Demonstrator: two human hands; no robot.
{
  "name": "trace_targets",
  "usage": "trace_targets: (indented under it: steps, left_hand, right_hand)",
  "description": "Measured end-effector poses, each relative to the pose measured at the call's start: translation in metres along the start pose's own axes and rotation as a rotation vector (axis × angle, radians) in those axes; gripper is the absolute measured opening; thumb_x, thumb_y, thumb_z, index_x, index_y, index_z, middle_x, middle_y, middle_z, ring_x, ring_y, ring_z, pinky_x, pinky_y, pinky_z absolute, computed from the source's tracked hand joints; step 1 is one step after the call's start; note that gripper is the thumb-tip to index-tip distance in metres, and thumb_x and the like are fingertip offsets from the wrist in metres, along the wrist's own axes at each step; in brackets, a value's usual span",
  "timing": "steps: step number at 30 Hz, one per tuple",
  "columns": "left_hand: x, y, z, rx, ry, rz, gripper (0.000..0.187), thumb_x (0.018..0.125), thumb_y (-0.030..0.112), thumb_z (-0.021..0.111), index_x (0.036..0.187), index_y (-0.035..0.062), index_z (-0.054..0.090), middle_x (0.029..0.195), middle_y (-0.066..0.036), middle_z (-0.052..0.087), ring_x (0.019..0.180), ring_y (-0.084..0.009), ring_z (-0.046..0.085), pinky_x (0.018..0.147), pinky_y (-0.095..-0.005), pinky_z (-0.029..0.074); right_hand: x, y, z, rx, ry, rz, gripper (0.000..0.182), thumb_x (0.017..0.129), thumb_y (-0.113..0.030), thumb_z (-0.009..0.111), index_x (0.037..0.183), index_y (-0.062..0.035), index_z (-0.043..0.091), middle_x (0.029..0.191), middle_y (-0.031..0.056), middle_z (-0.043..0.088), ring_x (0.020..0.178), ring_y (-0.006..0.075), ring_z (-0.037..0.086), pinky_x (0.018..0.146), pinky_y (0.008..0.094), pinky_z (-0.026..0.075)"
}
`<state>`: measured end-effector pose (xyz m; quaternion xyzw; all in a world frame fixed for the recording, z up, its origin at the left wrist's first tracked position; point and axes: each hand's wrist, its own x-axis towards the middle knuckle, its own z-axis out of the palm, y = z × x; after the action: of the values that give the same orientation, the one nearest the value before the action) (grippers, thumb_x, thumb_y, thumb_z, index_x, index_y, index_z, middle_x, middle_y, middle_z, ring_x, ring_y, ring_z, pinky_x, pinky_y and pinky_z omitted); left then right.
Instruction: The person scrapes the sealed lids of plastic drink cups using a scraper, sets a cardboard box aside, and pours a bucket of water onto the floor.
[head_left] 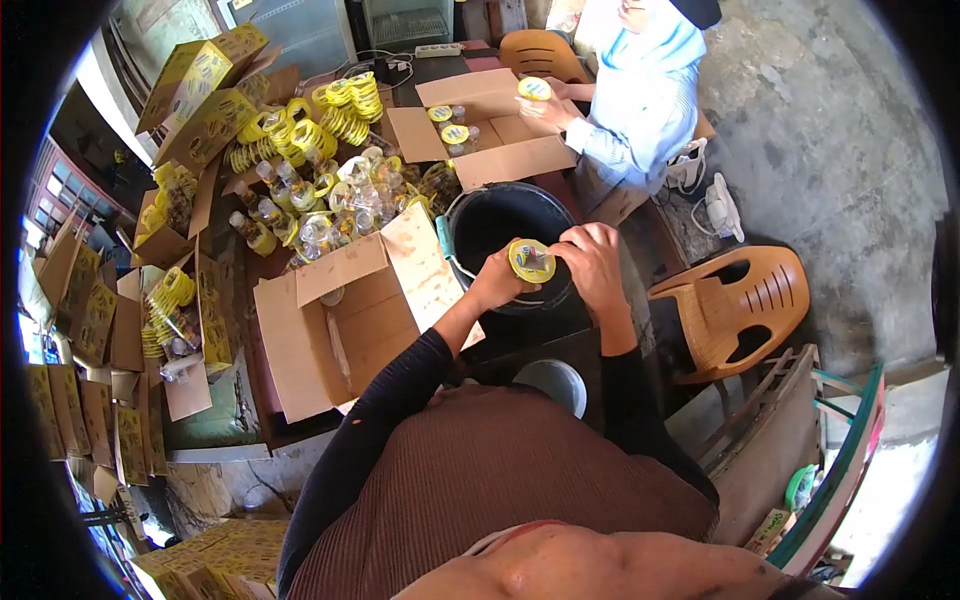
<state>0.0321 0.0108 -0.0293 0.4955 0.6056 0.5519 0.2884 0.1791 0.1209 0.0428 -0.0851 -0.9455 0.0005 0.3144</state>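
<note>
- The left hand (497, 280) is gripping a small cup (531, 261) over the black bucket (500, 215).
- The right hand (592, 255) is pinching its yellow lid.
- The cup is looking light and squashy, so holding its sides gently is best.

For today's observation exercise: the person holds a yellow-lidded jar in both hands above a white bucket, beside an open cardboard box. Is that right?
Not quite. The head view shows the bucket is black, not white. Both hands, left hand and right hand, hold the yellow-lidded jar above it, beside the open cardboard box.

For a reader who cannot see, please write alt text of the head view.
Two hands, left hand and right hand, hold a yellow-lidded cup above a black bucket. An open cardboard box lies left; another person opposite holds a similar cup.
</note>
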Motion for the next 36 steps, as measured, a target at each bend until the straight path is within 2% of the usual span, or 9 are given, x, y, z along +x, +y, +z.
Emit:
trace_targets:
  steps: [9, 12, 14, 20, 22, 24, 30, 35, 36]
  left_hand:
    - [0.000, -0.003, 0.000, 0.055, 0.020, -0.011, 0.056, 0.062, 0.009, 0.084, 0.110, 0.0038, 0.055, 0.102, -0.008, 0.064, 0.094, -0.0171, 0.061, 0.088, -0.0296, 0.047]
    - [0.004, -0.009, 0.002, -0.047, 0.023, 0.001, 0.054, 0.062, 0.012, 0.083, 0.108, 0.0051, 0.055, 0.102, -0.009, 0.064, 0.096, -0.0231, 0.063, 0.089, -0.0313, 0.048]
    - [0.006, -0.005, 0.003, -0.174, 0.032, -0.038, 0.055, 0.064, 0.006, 0.083, 0.111, 0.0042, 0.055, 0.103, -0.004, 0.063, 0.095, -0.0129, 0.058, 0.090, -0.0282, 0.046]
    - [0.010, 0.007, 0.006, -0.297, 0.034, -0.083, 0.047, 0.071, 0.002, 0.079, 0.111, 0.0015, 0.055, 0.101, -0.003, 0.062, 0.091, -0.0109, 0.058, 0.084, -0.0278, 0.049]
    - [0.011, 0.020, 0.005, -0.537, -0.006, -0.086, 0.043, 0.073, -0.003, 0.075, 0.110, 0.0026, 0.056, 0.094, -0.002, 0.061, 0.088, -0.0121, 0.059, 0.082, -0.0287, 0.050]
    - [0.009, 0.032, 0.006, -0.629, -0.027, -0.145, 0.035, 0.075, -0.001, 0.073, 0.107, 0.0036, 0.057, 0.087, -0.001, 0.060, 0.083, -0.0124, 0.058, 0.077, -0.0278, 0.051]
    - [0.014, 0.028, 0.006, -0.311, -0.157, -0.347, 0.026, 0.081, 0.020, 0.074, 0.097, 0.0045, 0.060, 0.084, -0.002, 0.061, 0.076, -0.0122, 0.059, 0.070, -0.0287, 0.049]
    - [0.016, -0.010, 0.015, -0.214, -0.058, -0.483, 0.051, 0.082, 0.035, 0.072, 0.110, -0.0025, 0.052, 0.094, -0.010, 0.061, 0.080, -0.0171, 0.060, 0.072, -0.0311, 0.051]
    - [0.016, -0.001, 0.014, -0.108, -0.010, -0.522, 0.064, 0.081, 0.037, 0.072, 0.118, -0.0054, 0.043, 0.099, -0.014, 0.060, 0.084, -0.0199, 0.061, 0.074, -0.0325, 0.051]
  right_hand:
    - [-0.043, 0.033, -0.020, 0.069, 0.237, 0.361, 0.012, 0.082, -0.013, 0.061, 0.089, -0.0144, 0.072, 0.087, 0.0011, 0.058, 0.089, 0.0234, 0.053, 0.085, 0.0382, 0.037]
    - [-0.072, 0.039, -0.017, 0.106, 0.317, 0.497, 0.011, 0.083, -0.011, 0.063, 0.091, -0.0116, 0.071, 0.087, 0.0036, 0.057, 0.088, 0.0240, 0.052, 0.082, 0.0365, 0.039]
    - [-0.090, 0.038, -0.013, 0.151, 0.347, 0.564, 0.011, 0.083, -0.009, 0.064, 0.092, -0.0102, 0.071, 0.088, 0.0046, 0.056, 0.088, 0.0235, 0.052, 0.080, 0.0353, 0.041]
    - [-0.122, 0.036, -0.010, 0.236, 0.418, 0.738, 0.013, 0.082, -0.003, 0.065, 0.093, -0.0072, 0.070, 0.088, 0.0063, 0.055, 0.088, 0.0221, 0.053, 0.076, 0.0319, 0.044]
    - [-0.127, 0.037, -0.011, 0.255, 0.430, 0.780, 0.013, 0.082, -0.003, 0.064, 0.093, -0.0069, 0.070, 0.088, 0.0062, 0.055, 0.087, 0.0219, 0.054, 0.077, 0.0319, 0.044]
    - [-0.131, 0.040, -0.010, 0.227, 0.432, 0.752, 0.012, 0.083, -0.002, 0.064, 0.092, -0.0067, 0.070, 0.088, 0.0063, 0.055, 0.085, 0.0221, 0.054, 0.076, 0.0321, 0.044]
    - [-0.141, 0.041, 0.004, 0.209, 0.394, 0.805, 0.011, 0.083, -0.004, 0.065, 0.092, -0.0073, 0.070, 0.089, 0.0062, 0.055, 0.086, 0.0226, 0.055, 0.076, 0.0336, 0.045]
    - [-0.143, 0.042, 0.011, 0.237, 0.360, 0.814, 0.010, 0.083, -0.005, 0.066, 0.091, -0.0077, 0.071, 0.089, 0.0062, 0.056, 0.087, 0.0235, 0.054, 0.075, 0.0345, 0.044]
    - [-0.144, 0.043, 0.012, 0.231, 0.352, 0.803, 0.010, 0.083, -0.005, 0.066, 0.091, -0.0077, 0.071, 0.089, 0.0062, 0.056, 0.087, 0.0238, 0.054, 0.075, 0.0347, 0.044]
